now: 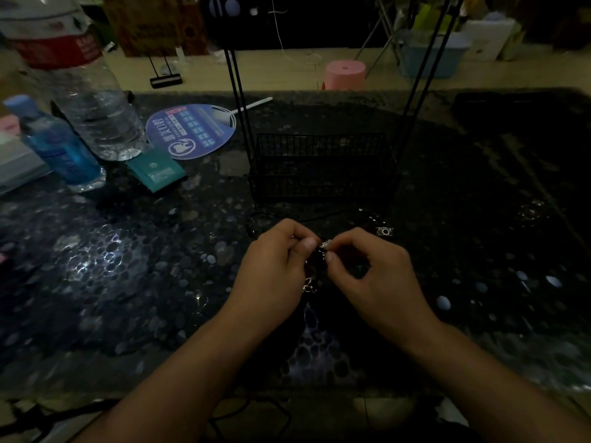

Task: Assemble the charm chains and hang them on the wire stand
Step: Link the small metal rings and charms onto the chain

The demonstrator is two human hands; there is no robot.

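Note:
My left hand [275, 270] and my right hand [374, 273] meet over the dark patterned table, just in front of the black wire stand [323, 167]. Between their fingertips they pinch a small silver charm [327, 243] on a dark chain; a silver clasp end [309, 287] dangles below the left hand. A silver camera charm [384, 231] lies on the table to the right of my hands, beside a dark chain [367, 215] that is hard to make out. The stand's upright rods [238, 100] rise from its basket base.
At the left stand a large clear water bottle [86, 100] and a small blue bottle [60, 145]. A green packet [156, 171] and a blue hand fan [192, 129] lie near them. A pink stool [345, 73] sits beyond the table's far edge. The scene is dim.

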